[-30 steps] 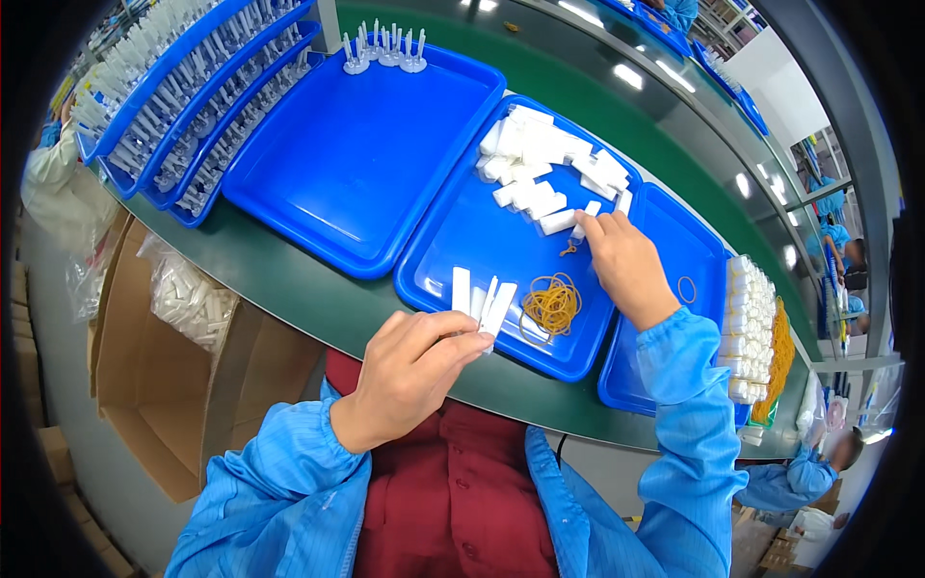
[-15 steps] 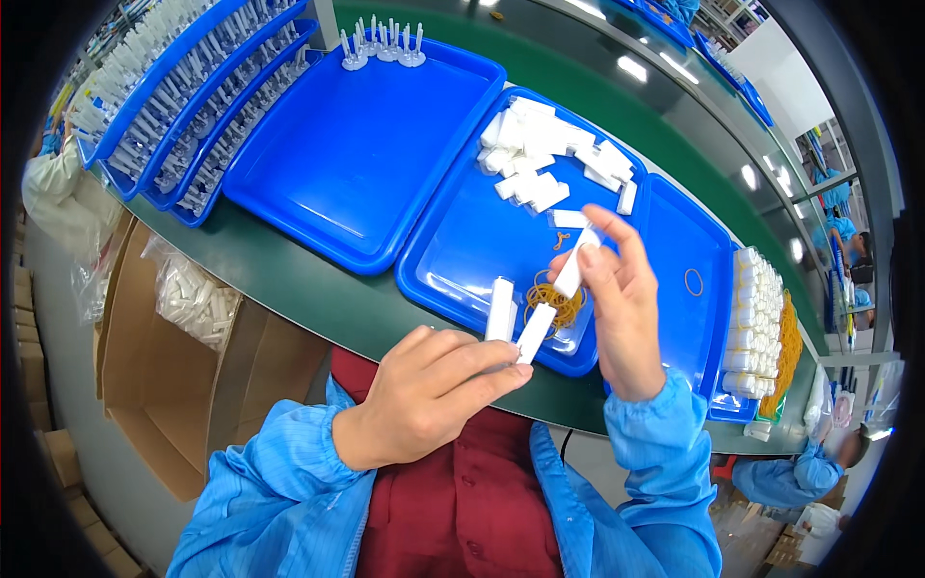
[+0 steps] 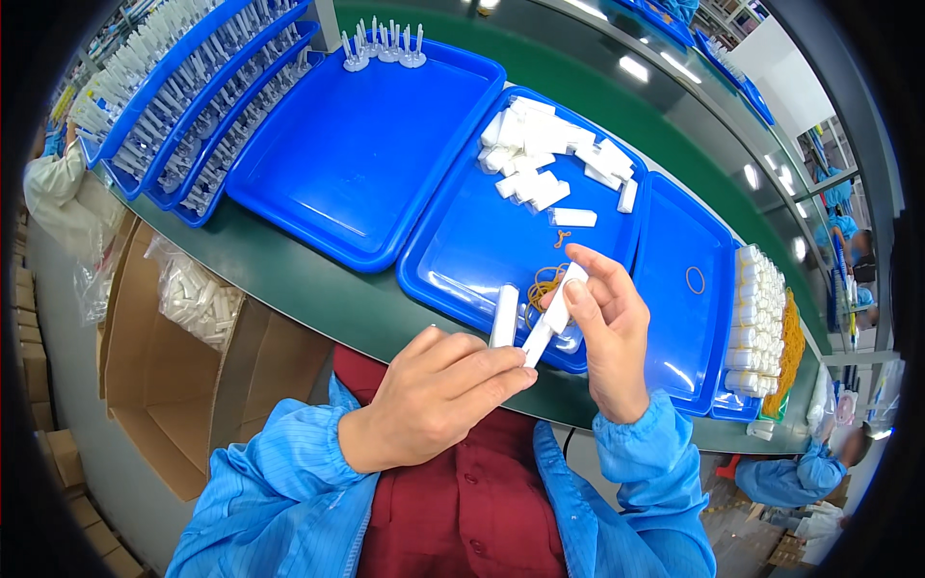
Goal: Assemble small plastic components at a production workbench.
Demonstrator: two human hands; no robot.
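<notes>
My left hand (image 3: 434,395) is closed on two slim white plastic pieces. One, a white oblong piece (image 3: 504,316), sticks up past the fingers; beside it slants a narrower white piece (image 3: 537,343). Between the thumb and fingers of my right hand (image 3: 617,332) is a white cap-like piece (image 3: 567,297), whose lower end meets the top of the narrower piece. Whether the two are joined I cannot tell. Behind them, partly hidden, a coil of yellow rubber bands (image 3: 541,289) lies in the blue tray (image 3: 453,241).
White pieces (image 3: 525,144) are heaped at that tray's far end. To the left are a blue tray (image 3: 337,164) with clear stemmed parts (image 3: 385,48) and stacked loaded trays (image 3: 193,144). At right, bundled white pieces (image 3: 756,318) stand beside rubber bands (image 3: 785,356). An open carton (image 3: 159,356) sits below left.
My right hand has moved down and slightly left, bringing its white piece against the narrower one. My left hand has barely shifted.
</notes>
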